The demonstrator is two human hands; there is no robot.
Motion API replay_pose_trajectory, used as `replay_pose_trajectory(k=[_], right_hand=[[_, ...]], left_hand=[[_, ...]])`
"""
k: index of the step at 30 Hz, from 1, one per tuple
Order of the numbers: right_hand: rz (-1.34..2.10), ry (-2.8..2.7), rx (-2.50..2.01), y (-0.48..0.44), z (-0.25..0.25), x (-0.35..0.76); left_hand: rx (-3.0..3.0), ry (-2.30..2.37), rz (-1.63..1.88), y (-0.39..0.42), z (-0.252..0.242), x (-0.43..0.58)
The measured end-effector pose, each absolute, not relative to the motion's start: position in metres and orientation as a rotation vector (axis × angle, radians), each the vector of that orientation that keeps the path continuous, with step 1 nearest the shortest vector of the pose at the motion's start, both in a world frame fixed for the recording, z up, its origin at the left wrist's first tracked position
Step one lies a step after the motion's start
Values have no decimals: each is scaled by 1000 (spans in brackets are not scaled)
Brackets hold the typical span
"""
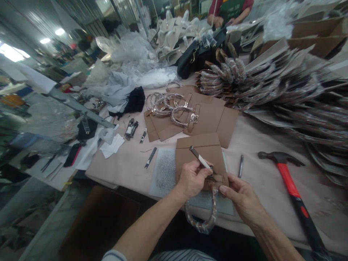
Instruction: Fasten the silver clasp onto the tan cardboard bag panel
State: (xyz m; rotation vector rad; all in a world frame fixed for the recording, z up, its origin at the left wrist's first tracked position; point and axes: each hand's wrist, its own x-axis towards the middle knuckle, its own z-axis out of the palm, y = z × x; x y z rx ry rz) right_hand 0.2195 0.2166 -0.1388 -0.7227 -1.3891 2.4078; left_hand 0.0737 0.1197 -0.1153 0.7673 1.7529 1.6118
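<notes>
My left hand (192, 178) is closed around a metal punch (200, 157) with a white wrapped middle. The punch leans to the upper left, and its lower end is by the strap on a brown bag panel (198, 146). My right hand (243, 197) pinches the panel's right edge near the strap, thumb on top. A plastic-wrapped handle (202, 226) hangs from the panel past the table's front edge. Beneath the panel lies a grey, speckled board (165, 170), partly hidden. My fingers cover part of the strap.
A claw hammer (285, 177) with a red and black grip lies at right, beside a thin metal rod (240, 166). Behind are brown bag panels (209, 116) with wrapped handles and a tall stack (272, 90). Small tools (131, 128) lie at left. Another person's hands (219, 22) are at the back.
</notes>
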Motion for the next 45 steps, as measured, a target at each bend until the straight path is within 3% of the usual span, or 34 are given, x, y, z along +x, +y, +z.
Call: replay_pose_trajectory(k=[18, 29, 36, 41, 45], right_hand=[[2309, -1313, -639, 211, -150, 219], [2191, -1620, -948, 213, -139, 218], [1607, -2402, -1053, 225, -138, 220], [1432, -2613, -1094, 235, -129, 240], [844, -2720, -1481, 256, -121, 274]], left_hand=[[972, 1900, 1564, 116, -112, 81], [1190, 2039, 1475, 118, -131, 86], [1382, 2067, 1408, 117, -145, 92], [1482, 2078, 1401, 116, -153, 94], [1614, 2070, 1417, 115, -158, 97]])
